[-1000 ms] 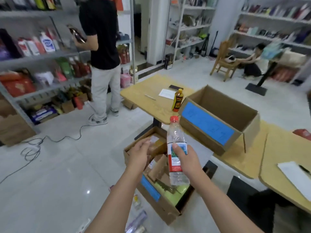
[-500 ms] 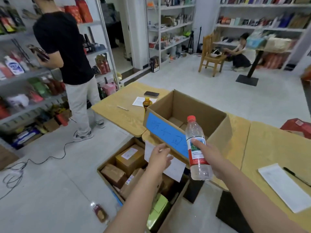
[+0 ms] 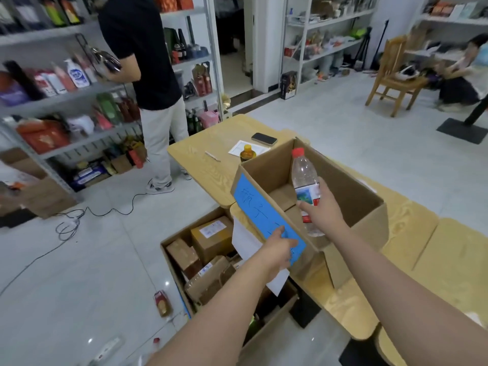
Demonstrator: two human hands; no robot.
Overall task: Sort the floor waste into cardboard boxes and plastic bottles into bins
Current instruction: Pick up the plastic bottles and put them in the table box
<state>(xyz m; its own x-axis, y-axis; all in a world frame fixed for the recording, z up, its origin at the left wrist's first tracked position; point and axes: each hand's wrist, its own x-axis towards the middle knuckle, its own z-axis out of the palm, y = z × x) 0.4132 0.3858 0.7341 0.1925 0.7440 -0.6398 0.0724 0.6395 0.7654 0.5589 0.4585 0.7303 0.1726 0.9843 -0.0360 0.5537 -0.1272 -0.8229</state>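
Two open cardboard boxes are in view, one worktop box [image 3: 356, 204] and one floor box [image 3: 171, 265]. In the latter, three brown parcels [image 3: 211, 237] can be told apart, the rest too jumbled to count. There are two bottles: one clear plastic bottle [image 3: 303, 178] with a red cap and one amber bottle [image 3: 247, 153] with a yellow cap. The worktop [image 3: 208, 143] carries one phone [image 3: 264, 138], one paper sheet [image 3: 241, 147] and one pen [image 3: 212, 156]; the floor has one red carton [image 3: 161, 303], and farther off are one wooden chair [image 3: 393, 77] and two people, one standing person [image 3: 148, 62] and one crouched person [image 3: 464, 83].
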